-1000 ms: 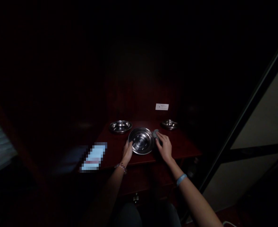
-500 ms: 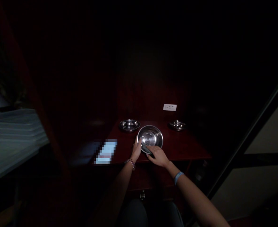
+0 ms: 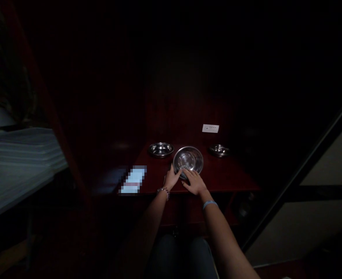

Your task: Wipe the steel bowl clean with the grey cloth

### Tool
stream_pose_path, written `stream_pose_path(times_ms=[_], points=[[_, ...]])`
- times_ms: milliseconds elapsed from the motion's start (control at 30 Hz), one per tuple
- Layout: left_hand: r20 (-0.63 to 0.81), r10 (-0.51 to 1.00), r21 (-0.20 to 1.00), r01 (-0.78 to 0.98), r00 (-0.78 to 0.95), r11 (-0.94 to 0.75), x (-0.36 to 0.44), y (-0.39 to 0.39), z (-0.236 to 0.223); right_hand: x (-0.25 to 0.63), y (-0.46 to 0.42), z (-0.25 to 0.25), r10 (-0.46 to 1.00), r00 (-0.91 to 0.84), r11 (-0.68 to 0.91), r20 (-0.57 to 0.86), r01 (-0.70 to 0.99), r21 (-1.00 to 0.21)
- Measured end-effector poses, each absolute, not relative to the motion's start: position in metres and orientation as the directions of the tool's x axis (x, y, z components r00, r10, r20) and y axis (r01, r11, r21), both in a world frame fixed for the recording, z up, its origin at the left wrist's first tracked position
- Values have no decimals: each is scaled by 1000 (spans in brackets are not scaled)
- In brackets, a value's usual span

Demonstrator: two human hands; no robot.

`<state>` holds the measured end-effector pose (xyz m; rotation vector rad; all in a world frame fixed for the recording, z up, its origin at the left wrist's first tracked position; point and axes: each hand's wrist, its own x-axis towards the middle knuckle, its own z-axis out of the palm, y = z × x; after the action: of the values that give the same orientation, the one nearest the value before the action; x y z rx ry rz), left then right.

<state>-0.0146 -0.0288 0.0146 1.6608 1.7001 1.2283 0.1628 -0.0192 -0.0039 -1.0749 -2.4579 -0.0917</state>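
Left hand (image 3: 172, 178) has a grip on the shiny round silver metal bowl (image 3: 187, 158); right hand (image 3: 195, 183), can't tell. Probably light, stiff, slippery, so pinch the rim (image 3: 188, 147).

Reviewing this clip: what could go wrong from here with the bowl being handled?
1. The round, silver metal bowl is tilted toward the person, with the left hand at its left near side and the right hand at its near rim; it could slip or tip.
2. The shallow, shiny metal dish sits close behind its left side, so a wide swing might knock it.
3. Dim light might hide a poor hold.
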Motion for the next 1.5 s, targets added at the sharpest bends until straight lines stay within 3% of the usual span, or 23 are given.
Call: stream_pose_path(times_ms=[367,833,1500], points=[[227,958,755,653,-176,-59,-17,-19,13,163,-17,-2,727,-551,660,410,726,-193],[326,930,808,561,-168,-181,-20,-8,-4,166,-19,4,743,-541,650,394,724,-231],[364,896,843,498,-253,-202,-17,-12,3,165,-21,8,763,-518,629,386,732,-261]])
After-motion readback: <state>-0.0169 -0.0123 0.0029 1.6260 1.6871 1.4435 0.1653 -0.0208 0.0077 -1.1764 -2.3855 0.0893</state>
